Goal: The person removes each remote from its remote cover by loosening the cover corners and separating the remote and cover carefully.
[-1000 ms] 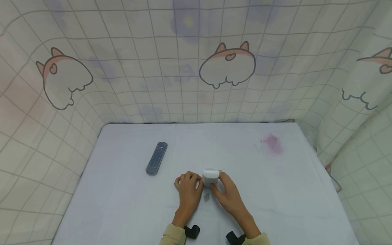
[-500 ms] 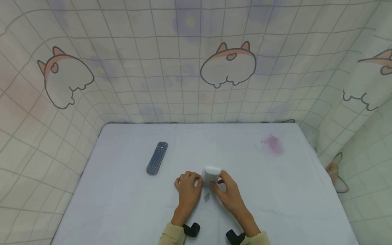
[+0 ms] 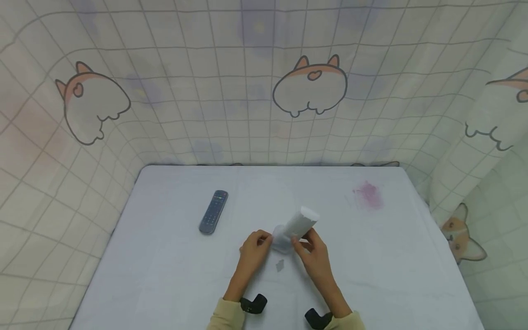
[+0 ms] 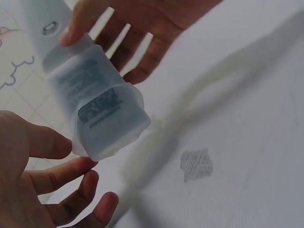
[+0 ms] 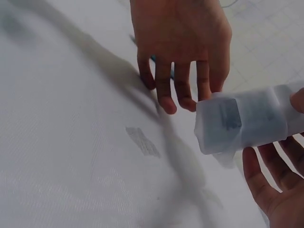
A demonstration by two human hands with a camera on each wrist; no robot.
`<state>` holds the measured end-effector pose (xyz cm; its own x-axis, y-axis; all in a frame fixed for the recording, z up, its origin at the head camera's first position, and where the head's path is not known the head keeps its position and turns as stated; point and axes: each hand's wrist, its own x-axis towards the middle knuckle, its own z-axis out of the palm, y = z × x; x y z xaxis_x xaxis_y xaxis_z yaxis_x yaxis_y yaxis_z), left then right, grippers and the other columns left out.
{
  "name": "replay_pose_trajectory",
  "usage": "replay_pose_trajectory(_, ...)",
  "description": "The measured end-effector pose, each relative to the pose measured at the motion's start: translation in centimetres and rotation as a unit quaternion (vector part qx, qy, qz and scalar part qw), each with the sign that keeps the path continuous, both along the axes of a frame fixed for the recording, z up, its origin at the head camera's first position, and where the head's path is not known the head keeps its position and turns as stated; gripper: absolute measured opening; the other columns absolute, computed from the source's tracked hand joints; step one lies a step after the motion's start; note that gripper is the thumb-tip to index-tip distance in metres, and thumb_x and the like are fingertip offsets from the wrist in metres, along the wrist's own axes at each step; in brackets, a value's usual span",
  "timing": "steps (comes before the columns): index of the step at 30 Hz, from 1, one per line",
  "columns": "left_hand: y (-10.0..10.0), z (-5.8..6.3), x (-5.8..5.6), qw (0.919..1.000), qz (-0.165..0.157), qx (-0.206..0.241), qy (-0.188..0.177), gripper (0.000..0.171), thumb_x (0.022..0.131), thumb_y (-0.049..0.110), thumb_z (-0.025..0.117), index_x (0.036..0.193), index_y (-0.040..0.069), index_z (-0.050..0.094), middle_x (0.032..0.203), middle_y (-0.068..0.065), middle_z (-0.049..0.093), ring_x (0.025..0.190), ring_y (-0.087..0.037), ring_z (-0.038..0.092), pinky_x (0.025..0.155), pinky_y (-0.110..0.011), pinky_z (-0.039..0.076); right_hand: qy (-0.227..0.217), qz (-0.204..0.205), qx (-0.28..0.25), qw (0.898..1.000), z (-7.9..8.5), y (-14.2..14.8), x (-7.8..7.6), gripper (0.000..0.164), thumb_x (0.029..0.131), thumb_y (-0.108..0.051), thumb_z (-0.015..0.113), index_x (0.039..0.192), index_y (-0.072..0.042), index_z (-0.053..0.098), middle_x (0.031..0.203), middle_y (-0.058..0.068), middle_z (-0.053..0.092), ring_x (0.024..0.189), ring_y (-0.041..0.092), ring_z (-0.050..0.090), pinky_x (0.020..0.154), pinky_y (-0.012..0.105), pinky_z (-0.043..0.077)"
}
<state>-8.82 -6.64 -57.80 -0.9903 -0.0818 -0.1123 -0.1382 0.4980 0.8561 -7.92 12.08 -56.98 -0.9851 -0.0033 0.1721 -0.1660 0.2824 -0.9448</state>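
Note:
In the head view a white, block-shaped device point(image 3: 302, 223) leans up to the right, partly inside a translucent frosted sleeve point(image 3: 281, 239). A small oval port and printed dark label lines show on it in the left wrist view. My right hand point(image 3: 316, 259) grips the device by its sides, thumb on the near face and fingers behind. At the sleeve's lower end, my left hand point(image 3: 252, 252) pinches the film's corner between thumb and index finger; its other fingers point(image 4: 80, 190) curl loosely below.
A dark remote control point(image 3: 213, 212) lies to the left on the white-covered table point(image 3: 156, 256). Close in front of the hands is a small grey patch point(image 3: 280, 265) on the cloth. A pink stain point(image 3: 369, 195) marks the back right; a patterned curtain point(image 3: 231, 91) surrounds the table.
The device has swung up and to the right in my right hand, showing more of its length outside the sleeve. My left hand has shifted its fingers to the sleeve's edge.

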Motion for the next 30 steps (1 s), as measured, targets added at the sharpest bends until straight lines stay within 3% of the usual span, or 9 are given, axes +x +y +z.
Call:
replay_pose_trajectory(7, -0.1, 0.5, -0.1, 0.9937, -0.018, 0.107, -0.031, 0.026, 0.105, 0.025, 0.06, 0.116, 0.004, 0.071, 0.11, -0.014, 0.075, 0.096, -0.023, 0.071, 0.086, -0.036, 0.055, -0.032, -0.001, -0.109, 0.993, -0.1, 0.5, -0.2, 0.044, 0.1, -0.012, 0.07, 0.141, -0.005, 0.056, 0.132, 0.014, 0.064, 0.112, 0.006, 0.067, 0.085, 0.027, 0.062)
replay_pose_trajectory(13, 0.2, 1.0, 0.1, 0.9788, -0.022, 0.196, -0.057, 0.033, 0.104, 0.021, 0.061, 0.129, 0.0, 0.063, 0.115, -0.019, 0.076, 0.098, -0.023, 0.074, 0.085, -0.035, 0.058, -0.066, 0.003, -0.203, 0.977, -0.4, 0.8, -0.2, 0.045, 0.101, -0.011, 0.068, 0.143, -0.006, 0.052, 0.135, 0.013, 0.062, 0.118, 0.013, 0.07, 0.087, 0.033, 0.063)
replay_pose_trajectory(19, 0.7, 1.1, 0.3, 0.9541, -0.008, 0.287, -0.086, 0.043, 0.102, 0.022, 0.068, 0.137, 0.0, 0.056, 0.125, -0.021, 0.069, 0.098, -0.019, 0.072, 0.091, -0.047, 0.062, -0.096, 0.005, -0.237, 0.967, -0.4, 0.9, -0.1, 0.049, 0.102, -0.014, 0.068, 0.146, -0.007, 0.047, 0.141, 0.012, 0.06, 0.125, 0.014, 0.067, 0.092, 0.034, 0.062)
replay_pose_trajectory(24, 0.9, 0.7, 0.5, 0.9305, 0.013, 0.357, -0.081, 0.044, 0.101, 0.015, 0.069, 0.139, -0.002, 0.053, 0.124, -0.02, 0.065, 0.096, -0.018, 0.073, 0.09, -0.044, 0.063, -0.107, 0.011, -0.258, 0.96, -0.2, 0.7, 0.0, 0.05, 0.101, -0.011, 0.069, 0.146, -0.006, 0.047, 0.139, 0.011, 0.06, 0.125, 0.015, 0.067, 0.093, 0.036, 0.062)
replay_pose_trajectory(30, 0.9, 0.1, 0.3, 0.9069, 0.042, 0.415, -0.06, 0.044, 0.099, 0.008, 0.07, 0.137, -0.006, 0.052, 0.117, -0.012, 0.063, 0.097, -0.018, 0.074, 0.089, -0.043, 0.063, -0.108, 0.032, -0.244, 0.963, 0.1, 0.8, 0.0, 0.048, 0.1, -0.005, 0.068, 0.143, -0.002, 0.047, 0.132, 0.008, 0.062, 0.118, 0.012, 0.069, 0.092, 0.034, 0.062)
